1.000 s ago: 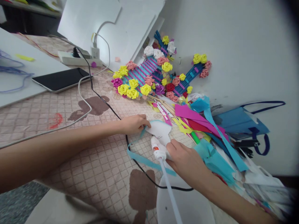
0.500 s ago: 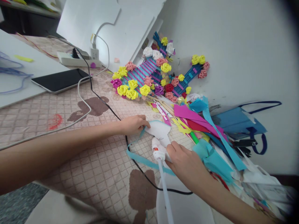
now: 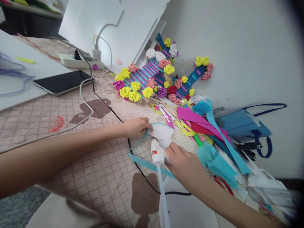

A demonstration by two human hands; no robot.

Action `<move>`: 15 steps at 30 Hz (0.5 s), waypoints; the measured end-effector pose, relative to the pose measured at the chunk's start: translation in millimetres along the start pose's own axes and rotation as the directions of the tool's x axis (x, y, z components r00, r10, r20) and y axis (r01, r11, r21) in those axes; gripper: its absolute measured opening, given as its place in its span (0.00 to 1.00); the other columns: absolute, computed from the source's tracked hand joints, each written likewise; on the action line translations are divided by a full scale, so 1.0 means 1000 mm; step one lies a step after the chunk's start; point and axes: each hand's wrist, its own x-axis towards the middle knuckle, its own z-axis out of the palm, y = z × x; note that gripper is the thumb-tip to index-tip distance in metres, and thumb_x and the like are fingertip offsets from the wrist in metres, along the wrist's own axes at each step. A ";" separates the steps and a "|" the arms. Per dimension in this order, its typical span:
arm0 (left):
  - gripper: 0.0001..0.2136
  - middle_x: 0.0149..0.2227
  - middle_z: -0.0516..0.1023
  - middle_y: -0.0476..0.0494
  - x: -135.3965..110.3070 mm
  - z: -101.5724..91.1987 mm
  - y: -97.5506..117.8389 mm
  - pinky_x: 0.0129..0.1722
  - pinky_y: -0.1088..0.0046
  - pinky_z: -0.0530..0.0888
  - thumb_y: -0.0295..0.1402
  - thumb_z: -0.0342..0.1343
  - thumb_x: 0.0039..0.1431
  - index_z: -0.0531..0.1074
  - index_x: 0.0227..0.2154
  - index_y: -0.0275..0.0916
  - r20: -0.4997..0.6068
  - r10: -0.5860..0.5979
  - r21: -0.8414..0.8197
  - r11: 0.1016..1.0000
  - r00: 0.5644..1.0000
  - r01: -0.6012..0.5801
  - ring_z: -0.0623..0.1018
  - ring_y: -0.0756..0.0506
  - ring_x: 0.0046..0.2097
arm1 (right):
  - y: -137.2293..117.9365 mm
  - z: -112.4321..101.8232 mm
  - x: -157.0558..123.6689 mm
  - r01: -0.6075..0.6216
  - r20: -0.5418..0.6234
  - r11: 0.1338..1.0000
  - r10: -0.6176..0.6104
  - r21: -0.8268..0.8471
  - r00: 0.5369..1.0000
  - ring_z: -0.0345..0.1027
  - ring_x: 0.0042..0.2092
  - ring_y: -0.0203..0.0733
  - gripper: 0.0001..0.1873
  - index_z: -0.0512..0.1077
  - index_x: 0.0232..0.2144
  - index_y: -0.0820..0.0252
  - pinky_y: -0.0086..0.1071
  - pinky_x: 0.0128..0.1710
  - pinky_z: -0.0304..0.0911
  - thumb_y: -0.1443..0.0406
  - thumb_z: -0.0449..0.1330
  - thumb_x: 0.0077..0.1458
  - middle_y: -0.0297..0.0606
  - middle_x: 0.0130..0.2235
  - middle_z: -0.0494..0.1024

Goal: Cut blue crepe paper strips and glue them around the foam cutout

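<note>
My left hand (image 3: 136,127) pinches the left edge of a white foam shape (image 3: 163,132) together with a light blue ribbon strip (image 3: 146,163) that trails down over the cloth. My right hand (image 3: 184,164) is closed round a white glue gun (image 3: 156,152) whose nozzle points at the lower edge of the foam shape. A glue stick (image 3: 162,196) sticks out of the gun's back toward me. The gun's black cord (image 3: 142,171) loops under my arms.
A craft piece of blue sticks with paper roses (image 3: 152,79) leans on the wall. Coloured paper scraps (image 3: 204,126) and a blue bag (image 3: 242,125) lie right. A black phone (image 3: 62,81), a power strip (image 3: 78,60) and a white cable (image 3: 83,98) lie left.
My right hand and the glue gun have shifted a little to the left along the lower edge of the foam shape. My left hand has stayed in place.
</note>
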 end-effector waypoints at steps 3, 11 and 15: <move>0.19 0.40 0.73 0.41 0.000 0.000 0.000 0.44 0.72 0.71 0.17 0.48 0.52 0.75 0.44 0.38 -0.007 0.006 0.004 1.000 1.000 -0.006 0.75 0.47 0.40 | -0.001 -0.001 0.002 0.008 0.009 1.000 -0.008 0.002 1.000 0.68 0.32 0.42 0.08 0.63 0.30 0.57 0.32 0.21 0.47 0.68 0.60 0.51 0.34 0.33 0.69; 0.19 0.40 0.73 0.41 -0.001 0.000 0.000 0.44 0.72 0.71 0.18 0.48 0.52 0.75 0.44 0.37 -0.005 0.011 -0.001 1.000 1.000 -0.011 0.75 0.47 0.41 | -0.001 -0.001 0.002 -0.022 0.017 0.999 0.022 -0.029 1.000 0.68 0.32 0.42 0.05 0.64 0.30 0.58 0.32 0.21 0.47 0.69 0.58 0.52 0.35 0.33 0.69; 0.19 0.40 0.72 0.40 -0.001 0.000 0.000 0.45 0.70 0.71 0.18 0.48 0.53 0.75 0.45 0.37 0.010 -0.010 0.000 1.000 1.000 0.010 0.75 0.46 0.41 | 0.000 0.000 -0.002 -0.022 -0.005 0.998 0.022 -0.052 1.000 0.67 0.31 0.41 0.06 0.63 0.29 0.58 0.32 0.22 0.49 0.70 0.58 0.51 0.35 0.32 0.69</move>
